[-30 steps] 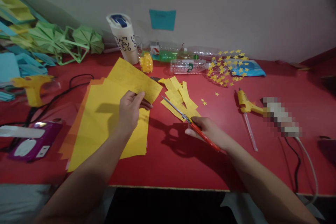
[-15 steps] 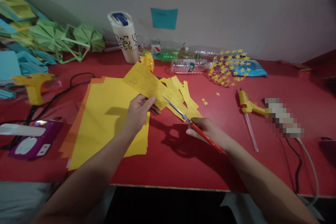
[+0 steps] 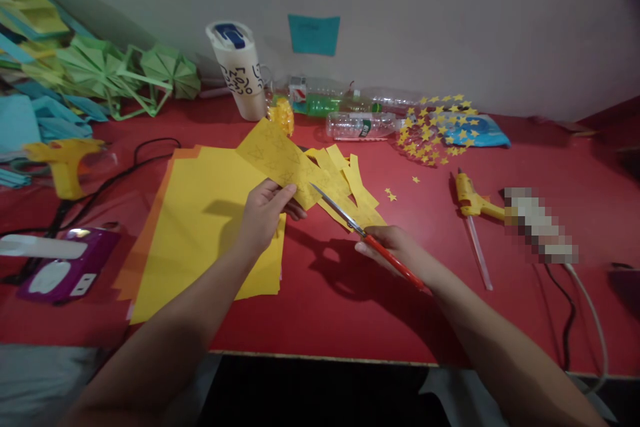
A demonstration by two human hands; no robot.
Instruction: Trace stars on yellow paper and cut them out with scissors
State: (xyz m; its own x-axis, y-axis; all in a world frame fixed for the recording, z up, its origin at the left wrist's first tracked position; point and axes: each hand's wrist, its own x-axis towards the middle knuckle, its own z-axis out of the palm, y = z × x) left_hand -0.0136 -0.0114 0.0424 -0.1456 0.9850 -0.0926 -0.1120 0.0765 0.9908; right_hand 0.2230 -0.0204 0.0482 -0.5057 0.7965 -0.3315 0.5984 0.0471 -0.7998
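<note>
A person's two bare arms are reaching over a red table [image 3: 320,307] from the near edge. The left hand [image 3: 263,213] is pinching a yellow paper piece marked with faint pencil triangles [image 3: 277,159], its fingers [image 3: 285,195] closed on the near edge and holding the piece raised and tilted above a stack of large yellow and orange paper sheets [image 3: 200,227]. Compared with a second ago, this hand has been swinging the piece rightward and turning it, so its right end is now meeting the blades; over the last half second it has hardly been moving. The right hand [image 3: 395,250] is wrapping its fingers around the red handles of a pair of red-handled scissors [image 3: 365,233], whose slim metal blades are pointing up and left, their tips right at the paper's edge; whether the blades are parted is too fine to tell. The change is suggesting, as a judgement, that paper and blades are lining up for a cut. Just behind the blades a heap of cut yellow paper strips [image 3: 350,180] is lying. Farther right are scattered small yellow paper stars [image 3: 435,127] and a yellow glue gun [image 3: 470,200]. A white lidded tumbler [image 3: 240,73] is standing by the wall.
</note>
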